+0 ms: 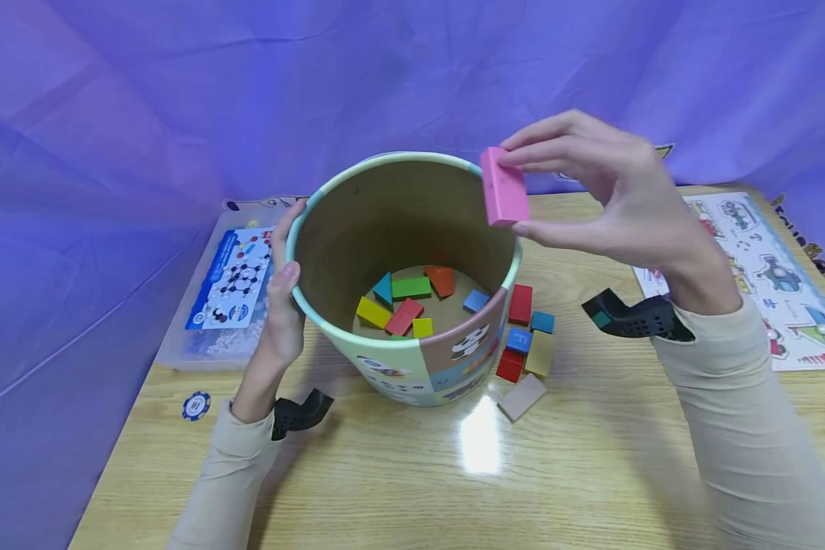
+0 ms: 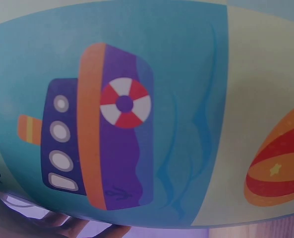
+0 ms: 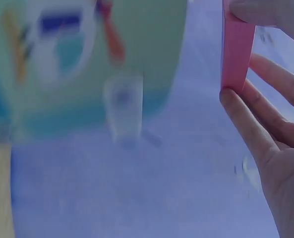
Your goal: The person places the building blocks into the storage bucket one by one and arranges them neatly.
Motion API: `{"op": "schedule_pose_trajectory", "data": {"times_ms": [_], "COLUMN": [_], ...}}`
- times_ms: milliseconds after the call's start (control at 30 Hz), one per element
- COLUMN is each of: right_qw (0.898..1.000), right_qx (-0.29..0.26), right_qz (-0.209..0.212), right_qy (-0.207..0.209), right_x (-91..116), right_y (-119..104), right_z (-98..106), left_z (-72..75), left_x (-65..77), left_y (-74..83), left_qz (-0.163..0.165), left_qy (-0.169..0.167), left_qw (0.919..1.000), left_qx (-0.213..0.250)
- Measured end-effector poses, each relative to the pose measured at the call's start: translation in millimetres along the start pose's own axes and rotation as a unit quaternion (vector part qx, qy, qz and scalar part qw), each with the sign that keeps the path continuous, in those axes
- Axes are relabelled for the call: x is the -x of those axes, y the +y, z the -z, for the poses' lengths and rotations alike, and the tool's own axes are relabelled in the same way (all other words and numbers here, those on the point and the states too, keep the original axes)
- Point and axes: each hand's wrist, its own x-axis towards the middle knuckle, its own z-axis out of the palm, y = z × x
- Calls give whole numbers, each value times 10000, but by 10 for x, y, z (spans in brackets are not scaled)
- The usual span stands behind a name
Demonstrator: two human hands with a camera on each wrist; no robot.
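A round patterned bucket (image 1: 392,364) stands on the table with its opening facing up. My left hand (image 1: 282,309) holds its left side, thumb and fingers at the rim. In the left wrist view, a printed ship shows on the bucket wall (image 2: 186,59), with fingers along its lower edge. A pink rectangular block (image 1: 506,191) is pinched between the thumb and fingertips of my right hand (image 1: 605,183), raised by the bucket's right rim. Inside lie several coloured blocks, among them a green block (image 1: 411,288) and a blue triangular block (image 1: 383,291).
Right of the bucket lie several loose blocks, including a red block (image 1: 520,305) and a plain wooden block (image 1: 522,397). A clear plastic box (image 1: 179,347) sits at left, near a poker chip (image 1: 195,406). A picture puzzle board (image 1: 763,244) lies at right, before a purple curtain (image 1: 412,76).
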Motion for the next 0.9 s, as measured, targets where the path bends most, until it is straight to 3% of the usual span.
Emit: {"op": "schedule_pose_trajectory", "data": {"times_ms": [200,300,467,667,900], "right_qw": [9935,9909,9917,9987,9988], "right_qx": [1043,1236,1170,313,356], "right_qz": [197,187,272,311,276], "right_qy": [-409,-498,-468,-272,-199], "right_x": [-195,-218,-233,-242,-181], "right_y": [8,37,47,21,-26], "right_z": [-180,-206,-252,-300,-221], "left_z": [-15,-15,-10,-20,-43], "left_x": [-8,-2,5,-1,-13], "left_y": [-22,-40,-37,3,38], "left_qz": [79,131,122,34,14], "left_qy": [41,74,46,-19,21], "left_qw": [10000,9999,9999,10000,9998], "left_qx": [11,1,20,56,206]}}
